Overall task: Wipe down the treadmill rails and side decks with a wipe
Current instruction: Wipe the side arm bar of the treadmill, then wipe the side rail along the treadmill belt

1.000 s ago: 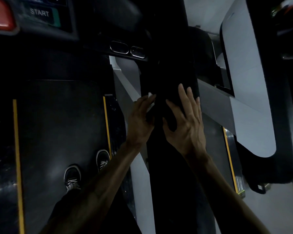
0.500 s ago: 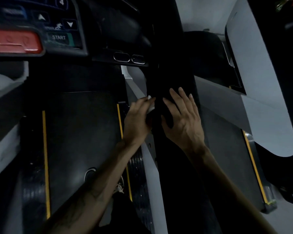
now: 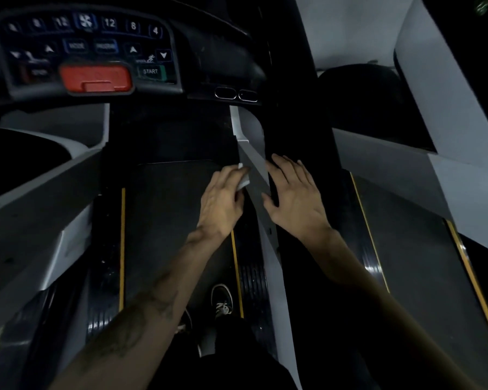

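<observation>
Both hands are up on the right-hand rail, and this is the rail-wiping step in full swing. The left hand (image 3: 223, 198) has its fingers curled over a small white wipe (image 3: 244, 180), pinching it against the inner face of the pale grey slanting side rail (image 3: 255, 164); only a corner of the wipe peeks out past the fingertips at about one o'clock from the knuckles. The right hand (image 3: 293, 198) lies flat and spread on the broad black padded top of the handrail (image 3: 296, 130), fingers straight and pointing toward twelve o'clock, holding nothing; by the look of it, steadying.

Below, at six o'clock, one dark sneaker with white laces (image 3: 222, 301) stands on the dark grey running belt (image 3: 175, 220), just inside the yellow stripe (image 3: 237, 266) that borders the ribbed black side deck (image 3: 252, 280). The console with its red stop button (image 3: 96, 77) sits at eleven o'clock, well clear of the work.

My read: the rail is partly covered, the decks not yet touched. The next move calls for firm pressure and a long stroke along the grey rail, most likely back toward six o'clock, then a drop to the ribbed deck, where the grooves will want the wipe pushed lengthwise. The wipe is bunched small, so refolding it would help coverage. The light is dim; whether the surface is damp I cannot tell.
</observation>
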A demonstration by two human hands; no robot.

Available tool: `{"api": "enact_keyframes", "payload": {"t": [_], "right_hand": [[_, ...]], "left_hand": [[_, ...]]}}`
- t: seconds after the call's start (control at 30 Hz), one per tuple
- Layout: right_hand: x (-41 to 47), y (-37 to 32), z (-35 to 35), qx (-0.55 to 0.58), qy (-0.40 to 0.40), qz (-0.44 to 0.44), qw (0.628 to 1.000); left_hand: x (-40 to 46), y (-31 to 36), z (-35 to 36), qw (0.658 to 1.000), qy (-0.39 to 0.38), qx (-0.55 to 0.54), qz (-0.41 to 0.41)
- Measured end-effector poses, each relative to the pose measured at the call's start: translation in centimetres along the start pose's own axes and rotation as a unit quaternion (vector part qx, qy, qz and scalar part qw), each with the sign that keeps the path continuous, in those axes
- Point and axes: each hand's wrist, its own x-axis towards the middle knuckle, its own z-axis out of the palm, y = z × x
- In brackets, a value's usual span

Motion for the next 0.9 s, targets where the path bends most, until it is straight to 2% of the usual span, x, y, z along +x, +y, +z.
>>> {"api": "enact_keyframes", "payload": {"t": [0.23,0.53,0.9], "right_hand": [[-2.2,-5.9,-0.4,0.023,-0.058,-0.005,0.998],[-4.5,-16.2,-1.0,0.059,-0.135,-0.022,0.989],[-6.5,-31.3,0.9,0.092,-0.191,-0.105,0.972]], "left_hand": [[-4.6,-1.2,-3.4,0.999,0.011,0.027,-0.021],[-13.4,-6.3,-10.1,0.995,0.041,0.065,-0.059],[-24.4,-14.2,-18.7,0.981,0.09,0.108,-0.133]]}}
